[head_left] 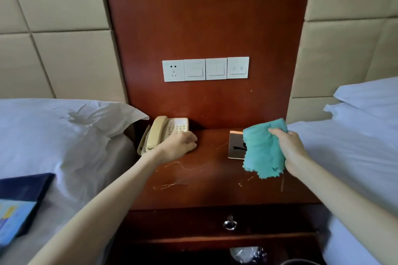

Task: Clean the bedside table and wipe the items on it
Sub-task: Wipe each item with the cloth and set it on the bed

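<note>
Dark book (21, 198) on the left bed (64, 146) lies closest. Between two white beds stands the scratched reddish wooden bench (204, 183), backed by a panel with white switches (205, 69). The left hand (179, 143) curls at the near corner of the cream telephone (163, 133); I cannot tell whether it grips it. The right hand (290, 148) clutches a teal cloth (262, 150) that covers part of a small notepad (235, 146). The drawer (193, 221) below is shut.

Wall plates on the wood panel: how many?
4, in one row on the wood panel above the bedside table: socket plate far left, then left switch plate, right switch plate, two-button plate far right. None appears hidden.
</note>
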